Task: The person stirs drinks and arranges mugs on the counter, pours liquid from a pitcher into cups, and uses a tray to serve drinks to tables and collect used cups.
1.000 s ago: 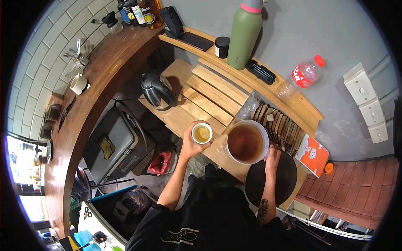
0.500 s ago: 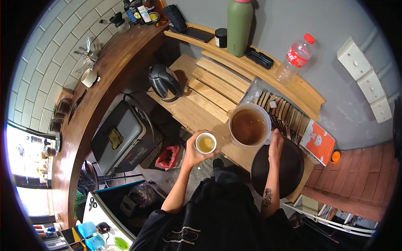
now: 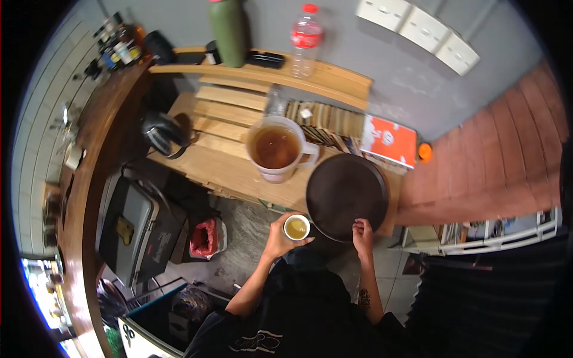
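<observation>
My left hand [image 3: 278, 238] is wrapped round a small white cup [image 3: 296, 227] of yellowish liquid, held in front of my body. A clear plastic pitcher [image 3: 274, 149] of brown liquid stands on the wooden table [image 3: 209, 164], its handle pointing right. My right hand [image 3: 362, 232] is over the near edge of a round dark tray [image 3: 346, 194], off the pitcher, with its fingers curled together; whether they touch the tray is unclear.
Behind the pitcher are a row of books [image 3: 328, 116] and an orange notebook [image 3: 389, 142]. A black kettle [image 3: 164, 134] stands at the table's left. A shelf [image 3: 334, 74] holds a green bottle [image 3: 228, 33] and a plastic bottle [image 3: 305, 42]. A red-lined bin [image 3: 205, 238] stands below.
My right hand has let go of the pitcher, which now rests on the table, and has moved to the tray. The cup stays in my left hand. The view has turned right.
</observation>
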`<state>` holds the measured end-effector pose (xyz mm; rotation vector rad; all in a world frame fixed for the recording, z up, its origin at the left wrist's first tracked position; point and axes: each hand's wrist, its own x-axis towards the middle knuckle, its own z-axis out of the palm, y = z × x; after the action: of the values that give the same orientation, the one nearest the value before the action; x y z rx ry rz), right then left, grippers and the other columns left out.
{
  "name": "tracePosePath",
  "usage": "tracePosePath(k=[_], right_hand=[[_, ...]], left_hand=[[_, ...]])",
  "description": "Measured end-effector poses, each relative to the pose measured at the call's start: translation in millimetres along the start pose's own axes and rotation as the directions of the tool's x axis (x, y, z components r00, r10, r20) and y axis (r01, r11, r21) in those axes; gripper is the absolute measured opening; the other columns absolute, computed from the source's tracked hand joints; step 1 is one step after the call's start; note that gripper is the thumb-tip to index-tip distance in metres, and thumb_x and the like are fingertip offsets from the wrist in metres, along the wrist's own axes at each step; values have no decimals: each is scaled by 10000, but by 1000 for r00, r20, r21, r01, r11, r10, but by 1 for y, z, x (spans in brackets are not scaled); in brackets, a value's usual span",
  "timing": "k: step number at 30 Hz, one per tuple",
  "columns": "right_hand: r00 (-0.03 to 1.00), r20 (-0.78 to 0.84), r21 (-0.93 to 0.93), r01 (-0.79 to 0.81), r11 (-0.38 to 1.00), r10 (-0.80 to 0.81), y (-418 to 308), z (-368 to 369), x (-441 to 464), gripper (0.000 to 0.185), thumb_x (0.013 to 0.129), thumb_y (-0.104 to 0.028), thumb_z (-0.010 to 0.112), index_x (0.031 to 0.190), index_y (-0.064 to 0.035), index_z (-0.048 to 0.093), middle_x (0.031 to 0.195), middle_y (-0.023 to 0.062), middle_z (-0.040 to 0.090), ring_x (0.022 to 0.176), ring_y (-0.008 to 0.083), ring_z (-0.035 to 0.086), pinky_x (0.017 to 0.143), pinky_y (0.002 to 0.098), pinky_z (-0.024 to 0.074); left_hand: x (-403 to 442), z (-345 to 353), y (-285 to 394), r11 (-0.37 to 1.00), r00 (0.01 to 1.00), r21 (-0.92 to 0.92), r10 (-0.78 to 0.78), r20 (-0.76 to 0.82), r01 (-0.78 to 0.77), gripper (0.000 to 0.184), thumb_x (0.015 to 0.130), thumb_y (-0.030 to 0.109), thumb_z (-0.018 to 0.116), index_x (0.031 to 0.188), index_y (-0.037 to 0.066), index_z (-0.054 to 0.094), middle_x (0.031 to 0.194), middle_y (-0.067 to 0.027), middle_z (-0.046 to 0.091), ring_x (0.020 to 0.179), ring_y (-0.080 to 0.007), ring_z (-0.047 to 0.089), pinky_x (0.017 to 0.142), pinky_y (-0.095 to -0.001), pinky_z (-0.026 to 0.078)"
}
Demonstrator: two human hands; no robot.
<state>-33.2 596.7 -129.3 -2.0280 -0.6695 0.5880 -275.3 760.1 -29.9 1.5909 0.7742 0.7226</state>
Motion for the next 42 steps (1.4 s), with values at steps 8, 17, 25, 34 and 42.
tracePosePath(k=[8, 17, 25, 34, 42], right_hand=[[962, -255, -116, -126, 985, 93, 81, -61, -46, 183, 871, -123, 638, 1012, -5, 633, 800, 107, 658, 764, 221, 650, 713, 336, 509], [961, -226, -270, -221, 937, 161, 89, -54, 14, 263, 854, -121, 627, 1060, 41, 611, 918, 240, 639, 903, 405, 637, 781, 484, 499], [922, -259, -250, -352, 902, 288, 63, -56, 43, 282, 885, -197, 603, 1060, 23, 577, 945, 258, 645, 888, 448, 630, 764, 506, 502], [845, -437, -215, -430, 877, 308, 70, -28, 40, 340, 932, -248, 589, 1136, 23, 570, 1034, 272, 627, 1001, 465, 593, 838, 522, 482], [718, -683, -98, -273, 957, 134, 86, 15, 21, 324, 897, -87, 601, 1204, 8, 566, 1044, 259, 633, 1000, 431, 608, 834, 477, 480]], left_hand=[[59, 109, -62, 998, 982, -49, 45, 184, -37, 655, 592, 194, 935, 1132, 27, 604, 1030, -72, 650, 956, -164, 622, 885, -335, 512], [145, 179, -101, 975, 962, 171, 98, 255, -144, 691, 546, 229, 957, 1119, 43, 618, 1070, -86, 658, 998, -197, 634, 904, -358, 518], [171, 198, -100, 992, 953, 129, -30, 302, -9, 719, 541, 235, 961, 1134, 36, 606, 1063, -91, 661, 1004, -202, 638, 906, -358, 520], [177, 142, -91, 899, 848, 410, -93, 522, -154, 878, 603, 126, 877, 1363, 120, 437, 1356, -173, 455, 1277, -378, 434, 1042, -453, 408], [214, 83, -135, 772, 926, 603, -51, 375, -202, 693, 763, 111, 710, 1380, 89, 394, 1291, -229, 506, 1191, -431, 494, 1008, -500, 409]])
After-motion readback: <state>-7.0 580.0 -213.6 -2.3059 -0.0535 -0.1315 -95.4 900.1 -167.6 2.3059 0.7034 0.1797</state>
